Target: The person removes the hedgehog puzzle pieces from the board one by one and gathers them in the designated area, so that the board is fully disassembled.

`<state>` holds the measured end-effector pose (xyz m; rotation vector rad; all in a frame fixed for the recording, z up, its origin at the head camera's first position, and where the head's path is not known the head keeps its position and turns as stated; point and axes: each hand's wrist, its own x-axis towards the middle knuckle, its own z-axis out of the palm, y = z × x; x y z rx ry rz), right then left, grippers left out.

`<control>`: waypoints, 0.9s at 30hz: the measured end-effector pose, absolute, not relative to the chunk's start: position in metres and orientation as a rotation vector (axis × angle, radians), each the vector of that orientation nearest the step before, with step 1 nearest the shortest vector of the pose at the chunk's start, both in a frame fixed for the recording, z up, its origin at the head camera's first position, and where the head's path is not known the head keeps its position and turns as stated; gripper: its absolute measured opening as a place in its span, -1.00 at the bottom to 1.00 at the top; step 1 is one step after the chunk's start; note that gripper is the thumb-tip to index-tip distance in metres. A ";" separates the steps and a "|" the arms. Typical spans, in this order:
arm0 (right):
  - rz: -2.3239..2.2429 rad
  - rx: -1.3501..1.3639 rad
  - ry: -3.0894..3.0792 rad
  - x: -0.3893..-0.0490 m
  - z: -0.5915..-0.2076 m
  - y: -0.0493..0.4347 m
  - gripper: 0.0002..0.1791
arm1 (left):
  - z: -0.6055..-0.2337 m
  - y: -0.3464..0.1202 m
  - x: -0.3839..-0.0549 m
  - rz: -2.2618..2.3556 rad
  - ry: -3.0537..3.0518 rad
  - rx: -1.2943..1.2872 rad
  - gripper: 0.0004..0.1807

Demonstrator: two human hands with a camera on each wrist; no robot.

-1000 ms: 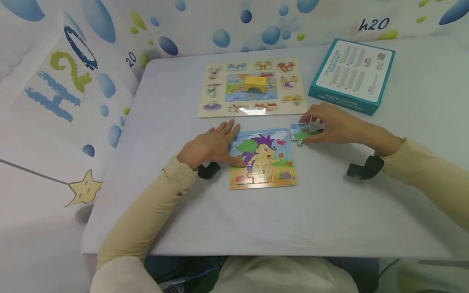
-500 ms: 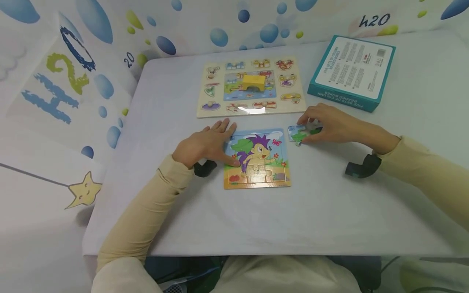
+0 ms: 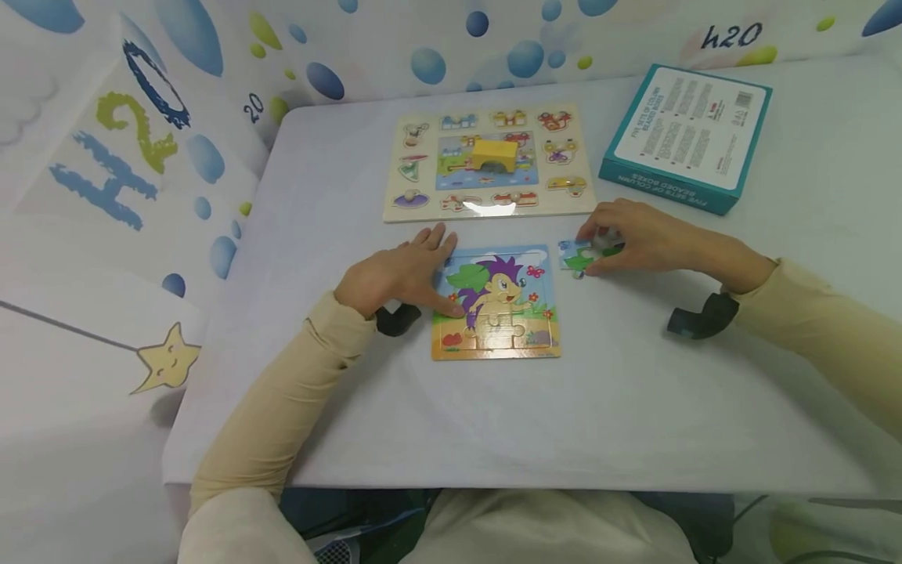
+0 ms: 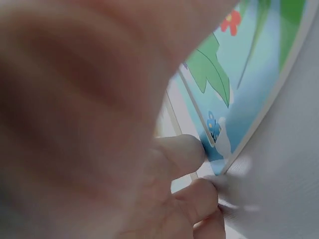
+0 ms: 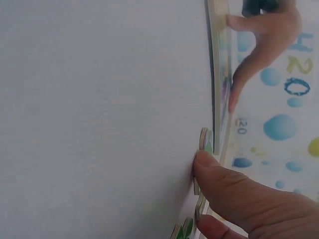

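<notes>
A jigsaw puzzle of a purple-haired hedgehog lies on the white table. My left hand rests on its left side, thumb over the picture and fingers spread along the upper left corner. That corner, with a green leaf and blue sky, shows beside the fingers in the left wrist view. To the right of the puzzle, my right hand pinches a blue-and-green puzzle piece between thumb and fingers, low at the table. More loose pieces show near this hand in the right wrist view, partly covered by it.
Behind the puzzle lies a wooden peg board with a yellow arch block on it. A teal box stands at the back right, just beyond my right hand. The table's front edge runs close to my body.
The hedgehog puzzle has shifted slightly left with my left hand, widening the gap to the loose pieces. My right hand stays in place, still pinching the piece.
</notes>
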<state>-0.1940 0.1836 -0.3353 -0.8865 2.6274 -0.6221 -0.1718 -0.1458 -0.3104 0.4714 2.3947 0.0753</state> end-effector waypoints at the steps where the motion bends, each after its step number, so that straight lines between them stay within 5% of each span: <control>1: -0.622 -0.884 2.626 -0.194 -0.335 0.184 -0.57 | -0.310 -0.145 -0.172 0.087 2.393 0.479 0.29; 14: -0.536 -0.875 2.676 -0.188 -0.320 0.180 -0.55 | -0.308 -0.121 -0.156 0.233 2.321 0.902 0.01; 27: -0.597 -0.900 2.638 -0.166 -0.319 0.147 -0.64 | -0.326 -0.110 -0.151 0.151 2.426 0.881 0.05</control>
